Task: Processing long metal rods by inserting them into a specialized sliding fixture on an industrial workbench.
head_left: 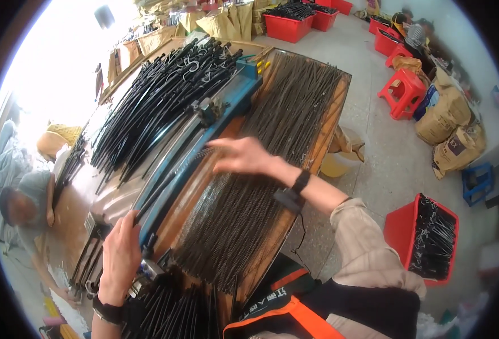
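Near the front end of a long blue metal rail (177,182), my left hand (120,257) is closed around the lower end of a thin black tube (152,200). A thin coiled, spring-like rod (191,161) slants along the rail beyond the tube. At that rod's far end is my right hand (242,156), thumb and forefinger apart, palm over the bundle. Below it lies a wide layer of long dark ridged rods (232,226). A small metal clamp (207,110) is mounted farther up the rail. Whether the coiled rod enters the tube is too small to tell.
Black tubes with hooks (167,93) are heaped on the table's far left. More black rods (170,311) stand close to me. A co-worker (26,206) sits at left. On the right are a red bin (396,231), a red stool (402,93) and sacks (458,150).
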The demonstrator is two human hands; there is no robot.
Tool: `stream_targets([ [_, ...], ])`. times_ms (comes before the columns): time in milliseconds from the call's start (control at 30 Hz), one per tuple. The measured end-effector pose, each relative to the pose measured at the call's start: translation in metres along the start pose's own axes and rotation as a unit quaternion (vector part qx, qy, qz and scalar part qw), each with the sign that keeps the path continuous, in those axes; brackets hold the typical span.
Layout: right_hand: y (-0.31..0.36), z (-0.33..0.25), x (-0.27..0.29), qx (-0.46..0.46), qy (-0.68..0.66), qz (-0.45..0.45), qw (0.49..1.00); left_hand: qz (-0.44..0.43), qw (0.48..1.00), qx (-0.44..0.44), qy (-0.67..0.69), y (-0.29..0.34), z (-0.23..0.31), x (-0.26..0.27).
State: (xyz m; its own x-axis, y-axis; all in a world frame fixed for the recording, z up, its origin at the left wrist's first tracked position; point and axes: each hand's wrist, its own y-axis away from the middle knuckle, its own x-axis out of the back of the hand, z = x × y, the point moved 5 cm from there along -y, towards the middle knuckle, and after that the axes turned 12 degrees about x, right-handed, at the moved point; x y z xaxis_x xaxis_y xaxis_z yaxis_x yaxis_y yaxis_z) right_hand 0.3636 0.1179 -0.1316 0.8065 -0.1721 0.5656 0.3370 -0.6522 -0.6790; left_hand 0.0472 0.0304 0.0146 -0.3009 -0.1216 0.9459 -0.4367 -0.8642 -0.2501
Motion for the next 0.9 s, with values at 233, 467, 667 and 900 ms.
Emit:
stream_targets([
  [233, 0.010, 0.011, 0.018, -0.018, 0.166, -0.189, 0.968, -0.081, 0.995, -0.017, -0.060, -0.026, 0.007, -0.024],
  [467, -0.008, 0.014, 0.031, 0.116, 0.167, -0.002, 0.979, -0.100, 0.990, -0.052, -0.082, -0.030, 0.020, -0.036],
  [667, -0.012, -0.017, 0.030, 0.168, 0.206, 0.056, 0.963, -0.052, 0.997, 0.000, -0.061, -0.014, 0.001, -0.033],
  [900, -0.014, -0.089, -0.020, 0.098, 0.030, 0.039, 0.994, -0.059, 0.996, 0.017, -0.058, 0.005, -0.021, -0.012],
])
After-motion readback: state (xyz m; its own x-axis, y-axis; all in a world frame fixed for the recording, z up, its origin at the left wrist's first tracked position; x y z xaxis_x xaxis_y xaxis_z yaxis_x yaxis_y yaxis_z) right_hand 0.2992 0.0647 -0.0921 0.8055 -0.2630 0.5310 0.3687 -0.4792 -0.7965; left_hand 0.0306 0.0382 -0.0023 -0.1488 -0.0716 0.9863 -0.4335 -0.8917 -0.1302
